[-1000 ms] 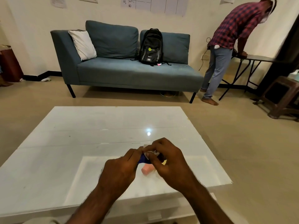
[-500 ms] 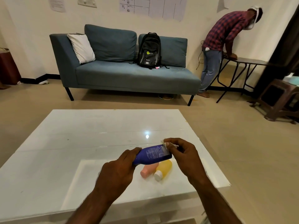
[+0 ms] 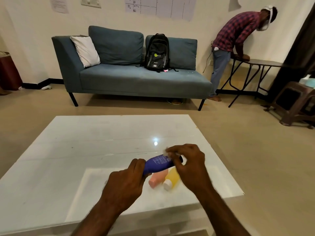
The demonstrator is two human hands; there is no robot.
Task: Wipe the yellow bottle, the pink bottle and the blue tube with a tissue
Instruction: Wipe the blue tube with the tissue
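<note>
My left hand (image 3: 127, 181) grips the lower end of the blue tube (image 3: 157, 163), which is held tilted above the white table (image 3: 68, 150). My right hand (image 3: 187, 165) pinches a small white tissue (image 3: 167, 151) against the tube's upper end, near its dark cap. Below the tube, the pink bottle (image 3: 156, 178) and the yellow bottle (image 3: 172, 178) lie side by side on the table, caps pointing toward me. The hand hides most of the tissue.
A blue sofa (image 3: 133, 79) with a black backpack (image 3: 157, 52) and white pillow stands beyond the table. A person (image 3: 238, 38) in a checked shirt leans on a dark folding table (image 3: 262, 63) at the right. Brown stools (image 3: 293, 103) stand at the far right.
My hands have drawn apart along the tube, exposing its blue body. The right hand with the tissue now sits at the tube's cap end. The pink and yellow bottles have come into sight.
</note>
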